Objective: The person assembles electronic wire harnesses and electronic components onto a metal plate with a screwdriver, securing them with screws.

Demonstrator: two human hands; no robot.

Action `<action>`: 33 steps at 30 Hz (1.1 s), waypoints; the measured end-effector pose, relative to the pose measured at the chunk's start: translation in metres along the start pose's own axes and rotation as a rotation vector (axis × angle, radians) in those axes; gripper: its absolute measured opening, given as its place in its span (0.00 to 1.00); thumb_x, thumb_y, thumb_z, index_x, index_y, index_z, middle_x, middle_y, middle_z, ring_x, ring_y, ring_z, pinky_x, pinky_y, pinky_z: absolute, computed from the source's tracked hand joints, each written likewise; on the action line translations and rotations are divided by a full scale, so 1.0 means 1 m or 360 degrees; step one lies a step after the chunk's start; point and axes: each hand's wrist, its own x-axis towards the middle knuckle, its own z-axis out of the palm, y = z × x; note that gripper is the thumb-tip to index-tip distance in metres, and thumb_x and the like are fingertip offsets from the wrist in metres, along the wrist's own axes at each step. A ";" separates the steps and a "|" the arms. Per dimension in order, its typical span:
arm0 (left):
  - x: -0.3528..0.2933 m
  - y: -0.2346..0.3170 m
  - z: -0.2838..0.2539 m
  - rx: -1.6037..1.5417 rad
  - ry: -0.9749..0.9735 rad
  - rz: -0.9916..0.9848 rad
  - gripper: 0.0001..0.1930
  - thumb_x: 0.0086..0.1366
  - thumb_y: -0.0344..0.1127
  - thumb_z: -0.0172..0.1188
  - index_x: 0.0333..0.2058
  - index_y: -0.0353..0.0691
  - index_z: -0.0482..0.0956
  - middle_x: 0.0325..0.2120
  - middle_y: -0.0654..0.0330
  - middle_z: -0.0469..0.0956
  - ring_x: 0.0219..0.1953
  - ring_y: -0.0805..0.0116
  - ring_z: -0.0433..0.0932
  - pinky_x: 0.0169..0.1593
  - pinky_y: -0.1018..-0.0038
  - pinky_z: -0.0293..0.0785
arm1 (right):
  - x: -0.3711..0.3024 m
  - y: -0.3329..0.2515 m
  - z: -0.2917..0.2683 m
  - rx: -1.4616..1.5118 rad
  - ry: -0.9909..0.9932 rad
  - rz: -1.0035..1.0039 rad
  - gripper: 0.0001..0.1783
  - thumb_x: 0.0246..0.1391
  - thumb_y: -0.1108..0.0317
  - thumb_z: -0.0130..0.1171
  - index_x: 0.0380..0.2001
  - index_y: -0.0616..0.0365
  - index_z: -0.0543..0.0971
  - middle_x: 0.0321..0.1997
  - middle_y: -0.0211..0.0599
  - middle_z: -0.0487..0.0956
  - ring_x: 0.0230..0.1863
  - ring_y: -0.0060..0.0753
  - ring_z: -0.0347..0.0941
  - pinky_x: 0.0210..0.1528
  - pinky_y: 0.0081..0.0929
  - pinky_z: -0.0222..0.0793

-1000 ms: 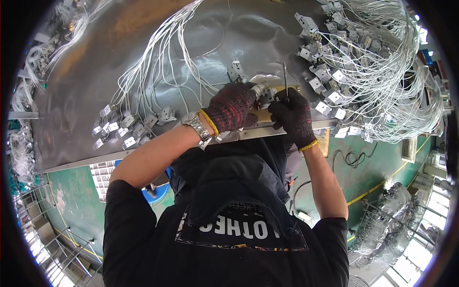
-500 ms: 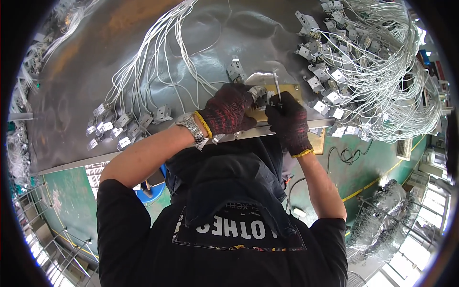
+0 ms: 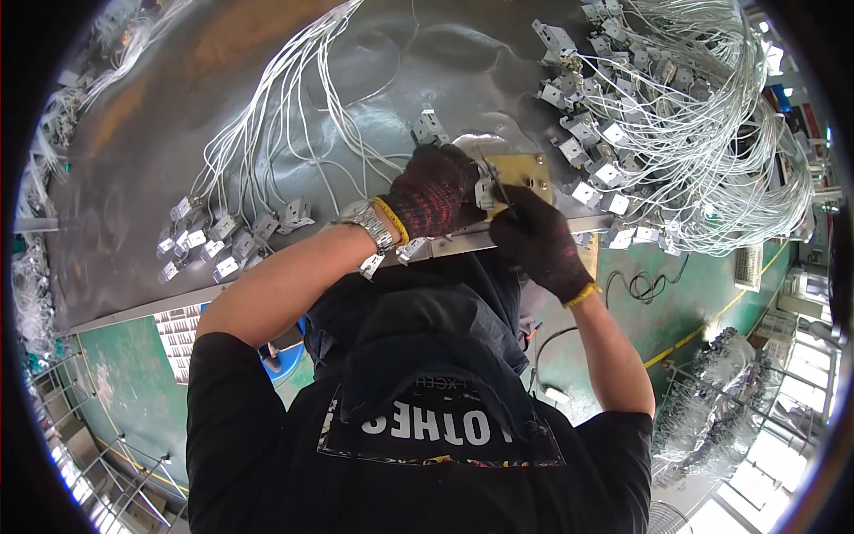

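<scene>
My left hand (image 3: pixel 436 191), in a dark red and black knit glove with a yellow cuff, is closed around a small metal bracket (image 3: pixel 484 193) at the edge of a brass-coloured plate (image 3: pixel 527 166). Most of that bracket is hidden by the fingers. In my right hand (image 3: pixel 536 238), gloved alike, is a thin metal tool (image 3: pixel 493 174); its shaft leans up and left across the bracket. Whether it has a handle cannot be seen. Just beyond my left hand, another metal bracket (image 3: pixel 431 127) lies on the metal-topped table (image 3: pixel 391 76).
Brackets on white wires (image 3: pixel 227 238) lie at left, their bundle running to the far edge. A large heap of wired brackets (image 3: pixel 703 133) covers the right side. The table's front edge (image 3: pixel 151 313) passes below my forearms. A black cable (image 3: pixel 649 285) lies on the green floor.
The tool's shaft has tipped from nearly upright to leaning left, over the bracket. My right hand has turned and dropped slightly. My left hand stays about where it was.
</scene>
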 end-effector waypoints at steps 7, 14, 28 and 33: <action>0.004 0.003 0.005 -0.0076 0.0082 -0.0024 0.22 0.49 0.49 0.73 0.41 0.45 0.83 0.33 0.55 0.82 0.41 0.53 0.81 0.47 0.57 0.75 | -0.039 -0.031 -0.039 -0.0023 0.0006 0.0238 0.28 0.59 0.79 0.60 0.64 0.58 0.73 0.45 0.30 0.78 0.38 0.19 0.79 0.32 0.19 0.78; 0.007 0.006 0.004 -0.0064 0.0042 -0.0022 0.21 0.48 0.48 0.73 0.40 0.46 0.83 0.32 0.56 0.82 0.40 0.54 0.81 0.47 0.57 0.74 | -0.037 -0.034 -0.030 -0.1043 0.0182 -0.0605 0.20 0.59 0.76 0.61 0.55 0.63 0.80 0.41 0.36 0.83 0.38 0.17 0.79 0.31 0.21 0.76; 0.006 0.007 0.003 -0.0091 0.0108 -0.0008 0.18 0.50 0.44 0.71 0.40 0.46 0.81 0.32 0.59 0.84 0.40 0.55 0.82 0.46 0.57 0.75 | -0.041 -0.064 -0.029 -0.0384 -0.0084 0.0332 0.20 0.70 0.67 0.53 0.62 0.57 0.77 0.38 0.30 0.84 0.25 0.15 0.75 0.22 0.18 0.72; 0.004 0.005 0.003 -0.0071 0.0168 -0.0007 0.16 0.52 0.43 0.69 0.39 0.47 0.82 0.30 0.58 0.84 0.38 0.55 0.82 0.44 0.57 0.74 | -0.033 -0.074 -0.027 -0.0370 -0.0081 0.0462 0.20 0.69 0.66 0.53 0.61 0.57 0.77 0.36 0.29 0.83 0.23 0.15 0.74 0.20 0.18 0.71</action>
